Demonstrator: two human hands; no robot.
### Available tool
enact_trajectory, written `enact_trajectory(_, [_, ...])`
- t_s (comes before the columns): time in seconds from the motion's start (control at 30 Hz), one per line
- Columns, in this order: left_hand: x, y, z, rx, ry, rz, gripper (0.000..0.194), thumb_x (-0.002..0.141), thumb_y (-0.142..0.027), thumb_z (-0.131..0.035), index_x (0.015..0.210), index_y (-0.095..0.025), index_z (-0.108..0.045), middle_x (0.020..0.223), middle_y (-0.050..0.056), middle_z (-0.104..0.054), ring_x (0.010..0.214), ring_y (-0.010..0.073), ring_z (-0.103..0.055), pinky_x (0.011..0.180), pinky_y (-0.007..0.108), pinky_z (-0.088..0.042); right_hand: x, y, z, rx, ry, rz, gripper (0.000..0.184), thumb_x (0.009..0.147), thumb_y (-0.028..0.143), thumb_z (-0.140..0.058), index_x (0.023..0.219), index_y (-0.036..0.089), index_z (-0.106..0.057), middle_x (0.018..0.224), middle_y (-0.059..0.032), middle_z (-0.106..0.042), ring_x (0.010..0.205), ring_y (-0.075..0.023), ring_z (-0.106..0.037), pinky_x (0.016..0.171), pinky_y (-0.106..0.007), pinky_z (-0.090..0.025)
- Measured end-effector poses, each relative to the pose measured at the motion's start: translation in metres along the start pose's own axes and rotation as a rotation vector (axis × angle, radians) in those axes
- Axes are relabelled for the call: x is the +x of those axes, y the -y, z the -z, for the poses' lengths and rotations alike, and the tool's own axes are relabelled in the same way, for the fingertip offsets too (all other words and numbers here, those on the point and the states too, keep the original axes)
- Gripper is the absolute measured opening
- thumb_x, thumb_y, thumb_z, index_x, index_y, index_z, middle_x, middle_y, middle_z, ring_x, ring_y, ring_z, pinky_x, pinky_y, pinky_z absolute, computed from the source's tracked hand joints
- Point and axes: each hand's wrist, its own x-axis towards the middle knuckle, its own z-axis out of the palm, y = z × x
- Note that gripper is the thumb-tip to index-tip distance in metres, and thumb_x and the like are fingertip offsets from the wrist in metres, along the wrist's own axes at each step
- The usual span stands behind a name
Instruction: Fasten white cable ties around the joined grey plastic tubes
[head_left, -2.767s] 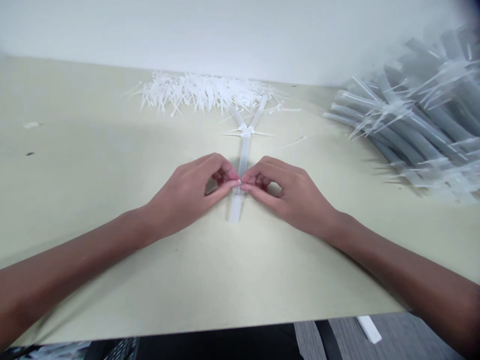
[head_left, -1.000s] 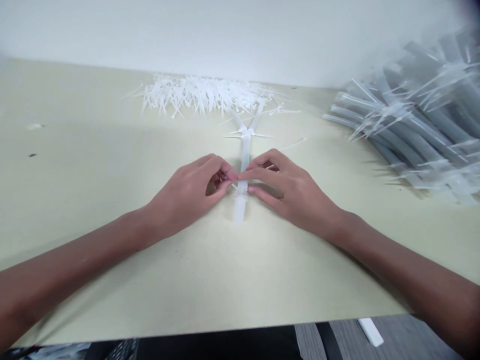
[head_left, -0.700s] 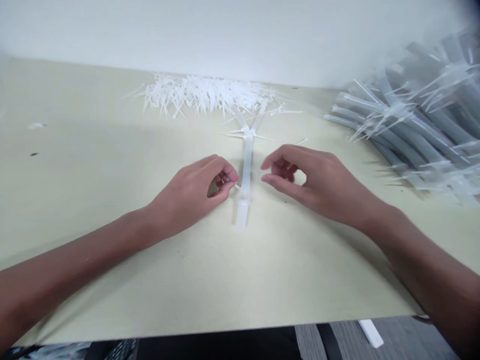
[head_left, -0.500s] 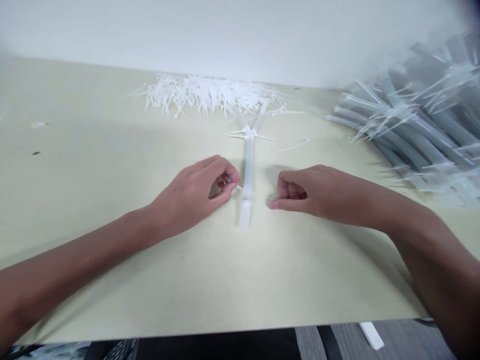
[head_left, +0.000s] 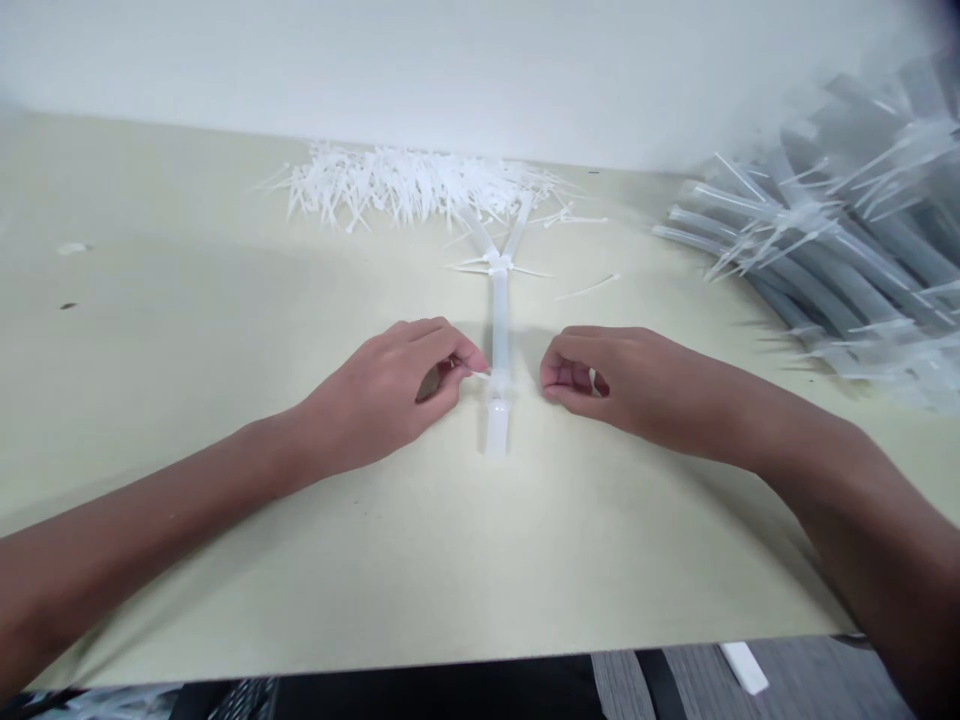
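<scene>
A translucent plastic tube point(head_left: 499, 320) lies on the table, forking into two thinner arms at its far end. White cable ties point(head_left: 499, 265) are fastened at the fork, with their tails sticking out sideways. Around the near part of the tube sits a clear joint, and a wider end piece point(head_left: 497, 428) extends from it. My left hand point(head_left: 401, 380) is closed in a pinch on a thin white cable tie point(head_left: 480, 375), whose tip reaches the tube's left side. To the right of the tube, apart from it, my right hand point(head_left: 611, 380) is closed with fingertips together; what they hold is hidden.
A heap of white cable ties point(head_left: 405, 185) lies along the wall. One loose cable tie point(head_left: 589, 288) rests right of the fork. Bundled grey-looking tube assemblies point(head_left: 832, 250) are piled at the right. Small scraps point(head_left: 73, 248) lie at the left. The table's front edge point(head_left: 420, 672) runs below.
My right hand has let go at the tube, moved right, dipped to the table and closed its fingertips. My left hand keeps its pinch. The tube has shifted slightly right and now lies straighter.
</scene>
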Motion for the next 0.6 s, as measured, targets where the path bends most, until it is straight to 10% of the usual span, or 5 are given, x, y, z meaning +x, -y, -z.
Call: enact_trajectory(0.6, [0.0018, 0.0032, -0.0036, 0.058, -0.035, -0.051, 0.024, 0.093, -0.023, -0.039, 0.097, -0.024, -0.063, 0.096, -0.002, -0.065, 0.088, 0.0111, -0.058, 0.079, 0.024, -0.043, -0.0024, 0.0059, -0.0022, -0.158, -0.06, 0.003, 0.004, 0.075, 0.02, -0.049, 0.073, 0.022, -0.047, 0.072, 0.0003, -0.056, 0.059, -0.0137, -0.047, 0.052, -0.029, -0.028])
